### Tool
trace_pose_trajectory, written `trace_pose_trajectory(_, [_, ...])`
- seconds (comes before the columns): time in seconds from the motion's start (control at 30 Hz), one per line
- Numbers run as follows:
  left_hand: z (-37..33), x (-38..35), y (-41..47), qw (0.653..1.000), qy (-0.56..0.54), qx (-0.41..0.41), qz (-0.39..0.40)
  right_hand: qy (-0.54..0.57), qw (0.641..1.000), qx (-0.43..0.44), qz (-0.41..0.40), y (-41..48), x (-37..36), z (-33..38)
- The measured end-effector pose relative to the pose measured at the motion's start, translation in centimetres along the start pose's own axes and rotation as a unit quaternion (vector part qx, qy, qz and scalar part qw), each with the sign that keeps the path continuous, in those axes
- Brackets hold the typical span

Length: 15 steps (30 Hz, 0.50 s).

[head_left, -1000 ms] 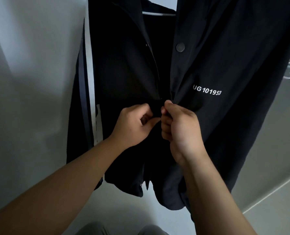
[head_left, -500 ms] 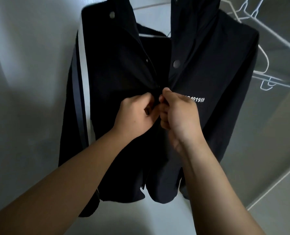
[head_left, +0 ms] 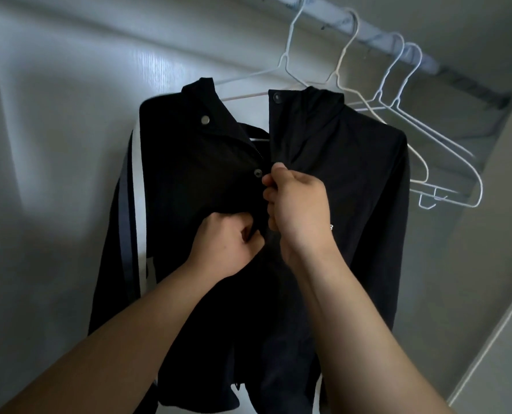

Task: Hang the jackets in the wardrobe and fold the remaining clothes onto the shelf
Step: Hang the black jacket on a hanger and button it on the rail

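A black jacket (head_left: 353, 180) with a white and grey stripe down its left sleeve hangs on a white wire hanger (head_left: 284, 64) from the wardrobe rail (head_left: 377, 34). Its front is partly open at the collar, with snap buttons showing. My left hand (head_left: 228, 243) pinches the left front edge at mid-chest. My right hand (head_left: 296, 204) is a little higher and grips the right front edge at the zip line. The two hands almost touch. My right hand covers most of the white print on the chest.
Three bare white wire hangers (head_left: 422, 138) hang on the rail to the right of the jacket. The pale wardrobe back wall (head_left: 54, 144) is behind, and a side panel (head_left: 500, 264) stands on the right.
The view has tilted up, so the rail and hangers now show. My right hand has moved up the jacket's front, while my left hand stays lower on the other edge.
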<state>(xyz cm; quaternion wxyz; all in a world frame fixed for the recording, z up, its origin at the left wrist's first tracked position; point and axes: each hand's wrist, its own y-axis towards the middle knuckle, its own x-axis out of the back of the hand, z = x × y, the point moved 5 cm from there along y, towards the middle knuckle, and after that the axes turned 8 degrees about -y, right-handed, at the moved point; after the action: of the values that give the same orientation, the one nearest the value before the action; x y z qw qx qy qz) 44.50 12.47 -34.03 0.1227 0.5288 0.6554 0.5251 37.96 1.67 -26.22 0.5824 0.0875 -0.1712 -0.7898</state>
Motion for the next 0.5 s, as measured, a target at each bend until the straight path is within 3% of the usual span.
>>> trace_pose_trajectory(0.27, [-0.6, 0.0, 0.8, 0.998, -0.02, 0.043, 0.035, -0.009, 1.0, 0.023, -0.011, 1.8, 0.0, 3.2])
trace_pose_trajectory(0.5, [-1.4, 0.9, 2.5, 0.992, 0.072, 0.074, 0.073, -0.017, 0.999, 0.041, -0.014, 2.0, 0.6, 2.7])
